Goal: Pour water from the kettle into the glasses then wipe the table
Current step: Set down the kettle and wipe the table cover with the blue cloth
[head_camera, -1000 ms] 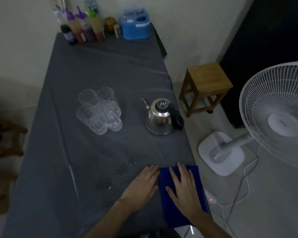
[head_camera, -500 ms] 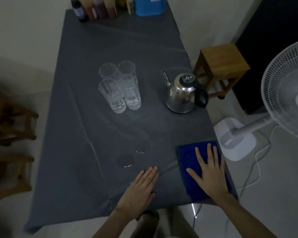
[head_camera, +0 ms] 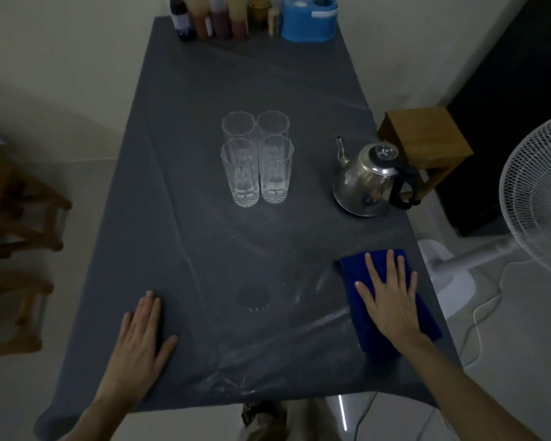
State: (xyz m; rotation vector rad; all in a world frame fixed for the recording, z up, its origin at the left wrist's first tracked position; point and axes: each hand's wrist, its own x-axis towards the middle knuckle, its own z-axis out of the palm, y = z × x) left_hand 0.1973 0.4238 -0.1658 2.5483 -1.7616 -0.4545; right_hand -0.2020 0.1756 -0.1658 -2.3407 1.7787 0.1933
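Grey table (head_camera: 204,90) (wet patch (head_camera: 253,296)), right hand (head_camera: 390,300) flat on blue cloth (head_camera: 427,316)

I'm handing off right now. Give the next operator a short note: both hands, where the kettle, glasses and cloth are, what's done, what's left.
Right hand: flat, fingers spread, pressing on the blue cloth at the near right of the table.
Left hand: flat on the bare tablecloth, near left, holding nothing.
Four glasses stand upright in a tight square mid-table; water level is hard to read.
Kettle stands upright to their right, near the table's right edge, spout toward the glasses.
Done: kettle is set down, so pouring appears finished.
Left: a wet patch sits between the hands; wipe it with the cloth.
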